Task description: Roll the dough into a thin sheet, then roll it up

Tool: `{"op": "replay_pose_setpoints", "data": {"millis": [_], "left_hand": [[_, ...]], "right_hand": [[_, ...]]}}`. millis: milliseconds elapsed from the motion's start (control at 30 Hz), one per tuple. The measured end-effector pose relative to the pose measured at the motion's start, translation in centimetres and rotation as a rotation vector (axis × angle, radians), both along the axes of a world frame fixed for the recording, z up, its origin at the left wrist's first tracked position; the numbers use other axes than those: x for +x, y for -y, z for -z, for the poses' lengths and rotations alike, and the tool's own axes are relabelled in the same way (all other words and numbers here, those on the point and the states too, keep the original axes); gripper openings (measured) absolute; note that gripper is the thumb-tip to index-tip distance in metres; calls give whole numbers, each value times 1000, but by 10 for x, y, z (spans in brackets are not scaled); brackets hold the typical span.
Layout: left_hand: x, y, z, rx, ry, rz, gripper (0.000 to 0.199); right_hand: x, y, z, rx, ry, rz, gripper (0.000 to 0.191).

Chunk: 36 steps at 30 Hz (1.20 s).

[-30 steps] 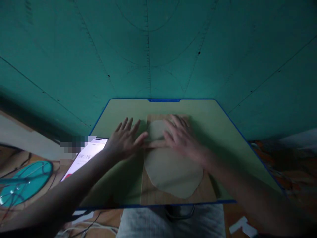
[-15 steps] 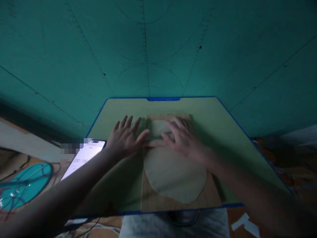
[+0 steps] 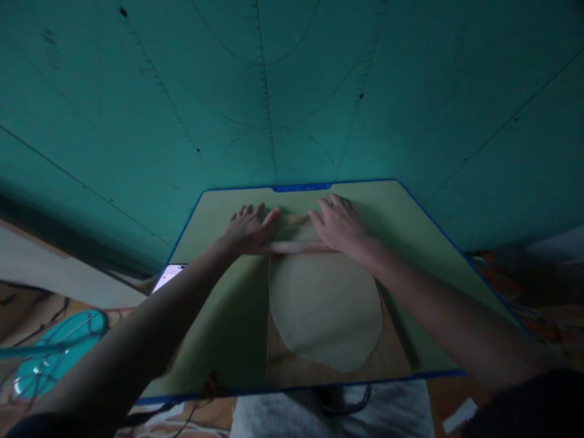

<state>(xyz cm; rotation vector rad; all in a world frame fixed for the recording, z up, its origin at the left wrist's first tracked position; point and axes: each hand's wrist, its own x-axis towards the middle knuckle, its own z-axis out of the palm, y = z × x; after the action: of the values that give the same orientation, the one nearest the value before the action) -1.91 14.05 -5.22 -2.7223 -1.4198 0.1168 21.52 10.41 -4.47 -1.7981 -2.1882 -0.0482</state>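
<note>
A flat, pale sheet of dough (image 3: 326, 310), roughly round, lies on a wooden board (image 3: 289, 371). Across its far part runs a thin wooden rolling pin (image 3: 294, 247). My left hand (image 3: 249, 230) rests on the pin's left end, fingers stretched forward and thumb angled toward the middle. On the right end lies my right hand (image 3: 340, 222), palm down, its fingers extended past the pin. Both palms press from above rather than wrap around it. The pin's ends are hidden beneath the hands.
The board sits on a light green table (image 3: 219, 328) with a blue rim, against a teal wall (image 3: 292, 91). Partly behind my left forearm is a lit phone (image 3: 168, 275). A turquoise round object (image 3: 64, 350) and cables are at lower left.
Both hands have moved forward, away from me, with the rolling pin, toward the dough's far edge. My forearms are stretched further out, and the view has shifted slightly.
</note>
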Motion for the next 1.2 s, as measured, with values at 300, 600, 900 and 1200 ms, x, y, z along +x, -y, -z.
{"op": "replay_pose_setpoints", "data": {"millis": [300,600,900,1200], "left_hand": [[-38,127,15,274,212,127,59],[11,151,-16,189,319,323,28],[75,100,4,192,276,260,59],[100,36,-8,66,360,48,63]], "right_hand": [[4,126,14,37,-54,-370,26],[58,177,14,-20,-273,-207,34],[91,159,21,19,-114,-99,50],[99,106,12,0,-101,32,52]]}}
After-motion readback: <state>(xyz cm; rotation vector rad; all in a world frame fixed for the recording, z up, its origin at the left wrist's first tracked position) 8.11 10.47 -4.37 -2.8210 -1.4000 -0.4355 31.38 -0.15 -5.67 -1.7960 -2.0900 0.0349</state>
